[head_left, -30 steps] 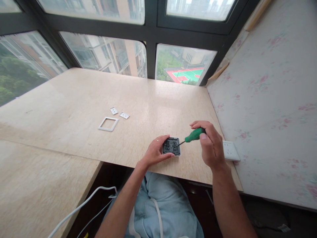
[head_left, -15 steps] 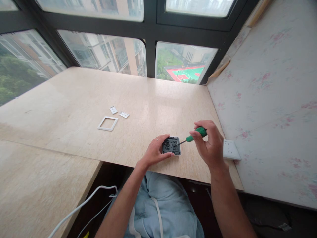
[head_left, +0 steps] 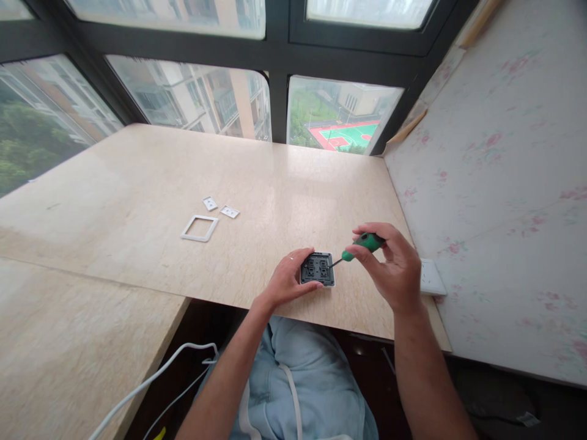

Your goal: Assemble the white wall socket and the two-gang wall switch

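Screwdriver tip down on the socket module, near the counter's front edge.

Left hand (head_left: 288,280) presses on the dark socket module (head_left: 317,270) on the marble counter (head_left: 257,183); right hand (head_left: 389,269) pinches the green screwdriver (head_left: 360,245), beside a white socket (head_left: 431,278). A white frame (head_left: 200,228) and 2 small plates (head_left: 220,208) lie well apart.

Left hand (head_left: 288,278) steadies socket module (head_left: 317,269); right hand (head_left: 389,266) grips screwdriver (head_left: 360,245).
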A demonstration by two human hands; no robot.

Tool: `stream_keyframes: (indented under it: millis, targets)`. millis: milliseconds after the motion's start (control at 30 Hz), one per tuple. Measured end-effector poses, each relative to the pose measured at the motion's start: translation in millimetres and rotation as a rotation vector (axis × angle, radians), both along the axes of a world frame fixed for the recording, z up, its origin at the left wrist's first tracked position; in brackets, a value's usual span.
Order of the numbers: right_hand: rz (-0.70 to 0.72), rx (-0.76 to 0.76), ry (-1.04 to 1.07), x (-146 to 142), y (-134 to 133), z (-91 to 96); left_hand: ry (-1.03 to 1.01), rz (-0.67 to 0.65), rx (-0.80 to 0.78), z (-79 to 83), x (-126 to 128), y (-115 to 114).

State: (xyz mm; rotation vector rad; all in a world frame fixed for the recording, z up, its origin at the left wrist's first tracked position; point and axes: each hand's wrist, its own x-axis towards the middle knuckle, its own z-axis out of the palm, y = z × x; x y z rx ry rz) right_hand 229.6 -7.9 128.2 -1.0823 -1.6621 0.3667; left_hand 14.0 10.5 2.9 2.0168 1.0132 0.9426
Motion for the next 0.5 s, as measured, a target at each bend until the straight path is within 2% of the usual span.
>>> stream_keyframes:
  millis: [100, 367, 433, 500]
  targets:
    - [-0.051, 0.071, -0.101, 0, 3, -1.9, 0.008, 0.005, 0.001, 0.1, 0, 0]
    - [0.227, -0.142, 0.165, 1, -8, -0.1, -0.003, 0.000, 0.010, -1.2, 0, 1]
    - [0.220, -0.137, 0.156, 1, -7, -1.8, -0.001, -0.002, 0.008, -0.9, 0, 0]
    - [0.145, -0.054, 0.063, 1, -4, -3.4, 0.002, -0.002, 0.009, -0.1, 0, 0]
